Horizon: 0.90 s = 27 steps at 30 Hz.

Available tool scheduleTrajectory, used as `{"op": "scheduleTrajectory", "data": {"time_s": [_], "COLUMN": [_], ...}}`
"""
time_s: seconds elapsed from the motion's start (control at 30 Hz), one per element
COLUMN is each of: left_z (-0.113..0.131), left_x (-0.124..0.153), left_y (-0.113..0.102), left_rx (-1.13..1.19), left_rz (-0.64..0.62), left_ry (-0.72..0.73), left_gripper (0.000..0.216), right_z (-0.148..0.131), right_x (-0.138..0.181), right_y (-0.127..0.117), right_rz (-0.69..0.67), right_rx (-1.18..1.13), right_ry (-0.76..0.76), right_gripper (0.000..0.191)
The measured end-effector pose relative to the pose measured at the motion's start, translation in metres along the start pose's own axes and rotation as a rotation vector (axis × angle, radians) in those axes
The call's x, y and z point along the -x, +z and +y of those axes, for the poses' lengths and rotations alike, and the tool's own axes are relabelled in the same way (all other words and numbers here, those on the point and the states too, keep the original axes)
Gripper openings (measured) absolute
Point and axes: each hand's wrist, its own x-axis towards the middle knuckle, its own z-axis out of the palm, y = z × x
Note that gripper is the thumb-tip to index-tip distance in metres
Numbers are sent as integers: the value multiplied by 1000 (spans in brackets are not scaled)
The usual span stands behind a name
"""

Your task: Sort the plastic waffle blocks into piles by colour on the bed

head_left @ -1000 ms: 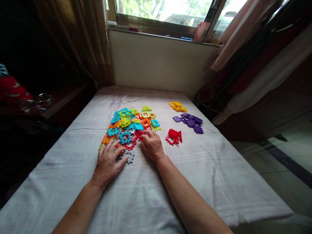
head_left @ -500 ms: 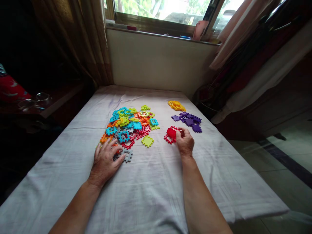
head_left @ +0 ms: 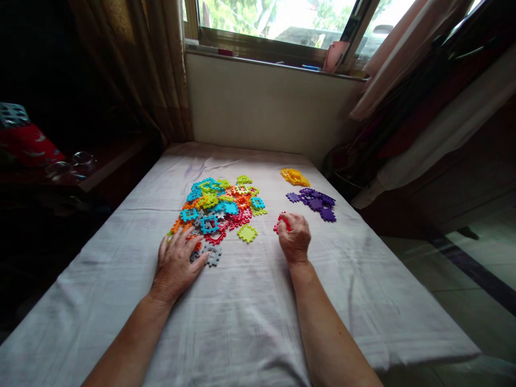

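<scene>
A mixed heap of plastic interlocking tiles [head_left: 220, 207], blue, green, orange, red and grey, lies on a white cloth-covered table [head_left: 242, 322]. My left hand [head_left: 177, 263] rests flat with fingers spread on the heap's near edge, touching a grey tile [head_left: 212, 253]. My right hand [head_left: 295, 239] is curled over the small stack of red tiles [head_left: 281, 222], fingers closed on them; most of the stack is hidden. One loose lime-green tile [head_left: 246, 233] lies between my hands. A purple pile [head_left: 314, 201] and a yellow pile [head_left: 295, 177] sit beyond my right hand.
The table butts against a cream wall under a window sill [head_left: 274, 56] with a pink cup [head_left: 336, 54]. Brown curtains [head_left: 141, 70] hang left. A dark side shelf [head_left: 72, 166] with glass items stands left. The table's right edge drops to a tiled floor [head_left: 475, 258].
My right hand left the mixed heap, moved right to the red stack, and now covers it. A lime-green tile came to lie apart from the heap. My left hand stayed put.
</scene>
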Motion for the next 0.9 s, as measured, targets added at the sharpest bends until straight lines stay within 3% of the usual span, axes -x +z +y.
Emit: {"op": "scheduleTrajectory", "data": {"time_s": [0.2, 0.37, 0.6, 0.77, 0.9], "left_z": [-5, -9, -15, -18, -17], "left_x": [1, -1, -4, -3, -3], "left_y": [1, 1, 3, 7, 8], "left_rx": [-24, -46, -81, -69, -67], "left_rz": [38, 39, 16, 57, 90], "left_ry": [-29, -70, -156, -135, -109], "left_gripper": [38, 34, 35, 33, 31], "right_z": [-83, -115, -99, -85, -70], "right_x": [27, 31, 35, 41, 33], "right_y": [13, 18, 24, 26, 23], "right_rz": [-487, -616, -597, -438, -259], "right_rx": [-68, 37, -19, -222, -334], "right_ry": [-479, -559, -571, -620, -492], "right_gripper": [30, 29, 20, 19, 27]}}
